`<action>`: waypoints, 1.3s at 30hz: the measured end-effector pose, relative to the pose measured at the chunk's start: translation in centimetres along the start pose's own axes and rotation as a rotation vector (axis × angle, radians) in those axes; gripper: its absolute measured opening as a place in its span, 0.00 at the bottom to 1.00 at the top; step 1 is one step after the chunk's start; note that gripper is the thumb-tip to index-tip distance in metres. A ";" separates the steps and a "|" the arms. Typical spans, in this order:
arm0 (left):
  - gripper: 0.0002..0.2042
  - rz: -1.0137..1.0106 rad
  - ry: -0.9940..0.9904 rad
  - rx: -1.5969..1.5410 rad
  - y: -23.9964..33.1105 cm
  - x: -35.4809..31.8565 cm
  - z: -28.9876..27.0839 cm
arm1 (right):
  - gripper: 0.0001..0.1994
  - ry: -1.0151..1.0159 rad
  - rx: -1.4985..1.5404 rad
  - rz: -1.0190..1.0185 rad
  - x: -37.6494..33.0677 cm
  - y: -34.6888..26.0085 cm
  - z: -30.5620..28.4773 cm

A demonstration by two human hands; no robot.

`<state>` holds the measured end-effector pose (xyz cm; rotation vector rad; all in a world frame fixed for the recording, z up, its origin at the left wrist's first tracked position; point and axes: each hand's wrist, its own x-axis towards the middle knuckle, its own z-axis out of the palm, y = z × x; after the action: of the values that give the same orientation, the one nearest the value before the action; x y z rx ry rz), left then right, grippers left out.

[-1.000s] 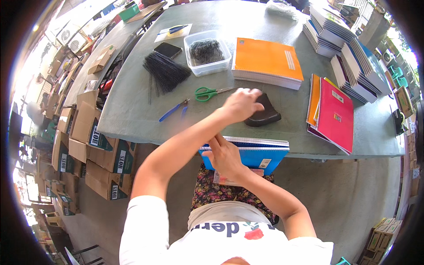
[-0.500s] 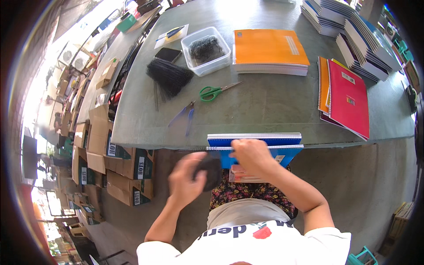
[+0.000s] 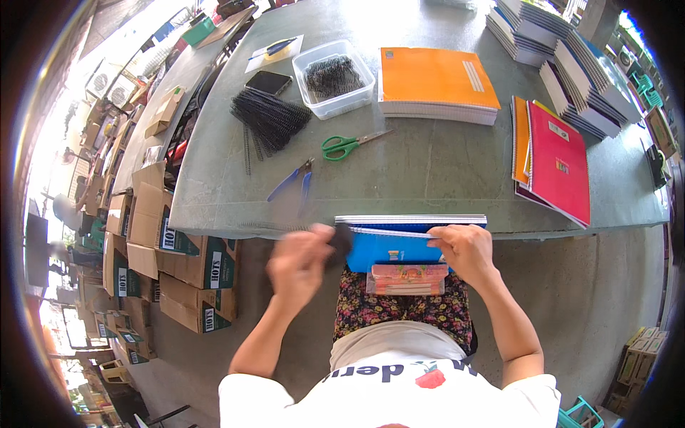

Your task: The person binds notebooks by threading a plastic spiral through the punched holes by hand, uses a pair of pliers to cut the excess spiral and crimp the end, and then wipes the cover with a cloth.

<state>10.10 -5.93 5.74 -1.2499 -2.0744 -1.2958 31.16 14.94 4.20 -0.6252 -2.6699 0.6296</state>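
Note:
I sit at the front edge of a grey table (image 3: 442,178). My right hand (image 3: 467,250) grips the top right of a blue notebook (image 3: 396,251) that stands against the table edge above my lap, a wire spiral along its top. My left hand (image 3: 300,264), blurred by motion, holds a small black object (image 3: 341,241) at the notebook's left end. A pink patterned pad (image 3: 407,279) lies on my lap just under the notebook.
On the table lie green scissors (image 3: 346,145), blue pliers (image 3: 296,182), a heap of black binding coils (image 3: 270,118), a clear tub (image 3: 332,75), a phone (image 3: 269,82), orange notebooks (image 3: 435,82), a red notebook (image 3: 560,160) and notebook stacks (image 3: 564,50). Cardboard boxes (image 3: 178,242) stand at left.
My left hand took the black object off the table, swung it down to the left and now holds it at the notebook's left end. My right hand stayed on the notebook.

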 end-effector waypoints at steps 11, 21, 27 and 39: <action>0.14 0.034 -0.920 -0.109 -1.2 -2.0 0.7 | 0.04 0.086 0.081 -0.110 1.1 -0.2 0.6; 0.19 0.009 -0.125 -0.147 1.8 2.5 0.5 | 0.03 0.095 0.080 -0.077 0.2 -0.1 1.1; 0.18 0.036 -0.569 -0.197 1.9 -0.3 1.8 | 0.04 0.114 0.090 -0.094 0.1 -0.1 1.4; 0.18 -0.028 -0.639 -0.229 2.9 -0.6 3.7 | 0.05 0.107 0.061 -0.076 0.5 -0.7 1.3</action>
<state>13.32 -2.51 5.03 -1.9452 -2.4041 -1.2866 29.98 14.18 3.56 -0.5228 -2.5526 0.6355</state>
